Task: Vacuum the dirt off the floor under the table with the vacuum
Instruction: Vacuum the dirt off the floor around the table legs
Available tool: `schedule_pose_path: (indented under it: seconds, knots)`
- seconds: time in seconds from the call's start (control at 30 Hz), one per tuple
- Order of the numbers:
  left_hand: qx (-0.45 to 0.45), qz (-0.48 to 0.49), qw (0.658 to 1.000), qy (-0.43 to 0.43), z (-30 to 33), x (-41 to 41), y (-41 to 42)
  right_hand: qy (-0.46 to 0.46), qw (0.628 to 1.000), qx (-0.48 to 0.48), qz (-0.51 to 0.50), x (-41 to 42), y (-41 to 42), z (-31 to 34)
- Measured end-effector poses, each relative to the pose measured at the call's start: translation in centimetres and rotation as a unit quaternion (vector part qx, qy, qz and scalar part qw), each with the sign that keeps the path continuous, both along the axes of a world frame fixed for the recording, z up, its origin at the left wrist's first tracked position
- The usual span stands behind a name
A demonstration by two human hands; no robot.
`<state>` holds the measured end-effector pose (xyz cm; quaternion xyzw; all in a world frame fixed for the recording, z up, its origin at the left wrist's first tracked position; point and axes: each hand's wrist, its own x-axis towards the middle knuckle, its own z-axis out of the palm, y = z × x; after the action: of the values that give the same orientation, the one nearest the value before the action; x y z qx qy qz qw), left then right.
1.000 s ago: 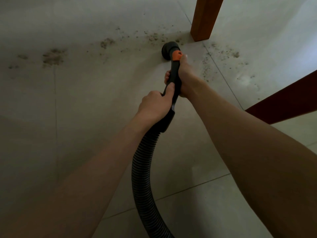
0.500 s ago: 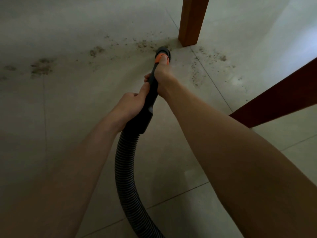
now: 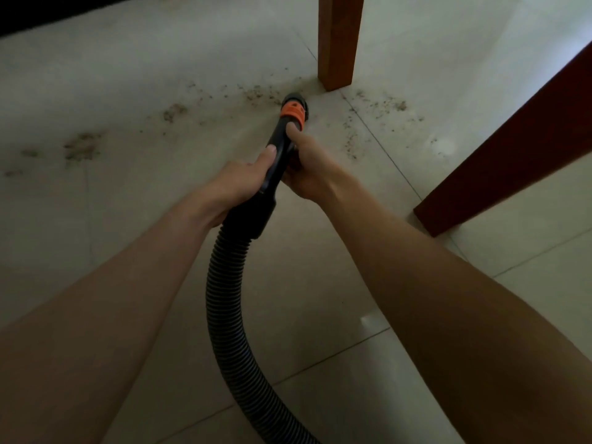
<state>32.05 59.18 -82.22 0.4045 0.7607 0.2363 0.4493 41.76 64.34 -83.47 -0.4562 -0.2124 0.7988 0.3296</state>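
Note:
A black vacuum wand with an orange collar (image 3: 293, 113) points at the pale tiled floor, its nozzle tip (image 3: 296, 99) down among brown dirt crumbs. My left hand (image 3: 238, 184) grips the lower part of the wand where the ribbed black hose (image 3: 229, 302) joins it. My right hand (image 3: 306, 165) grips the wand just behind the orange collar, thumb along the tube. Dirt lies in a band across the floor: clumps at the left (image 3: 81, 147), specks near the nozzle (image 3: 253, 92) and more to the right (image 3: 381, 105).
A light wooden table leg (image 3: 339, 43) stands on the floor just beyond the nozzle. A darker reddish wooden leg (image 3: 499, 158) slants in from the right. The hose runs toward the bottom edge of the view. A dark strip (image 3: 48, 11) lies at the top left.
The nozzle has slid up toward the light wooden leg, into the specks beside it. Both hands stay on the wand, and the view has shifted so the legs sit lower.

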Motion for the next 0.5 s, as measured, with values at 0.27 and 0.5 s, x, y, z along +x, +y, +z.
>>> schedule_pose_path:
  seconds: [0.27, 0.5]
  knots:
    - [0.012, 0.012, 1.0, 0.004, 1.3, 1.5, 0.3, 0.009, 1.0, 0.004, 0.005, 1.6, -0.2, 1.3]
    - [-0.016, -0.011, 0.999, 0.029, 2.3, 3.0, 0.9, 0.035, 0.998, -0.02, -0.052, 2.3, 0.3, 1.1]
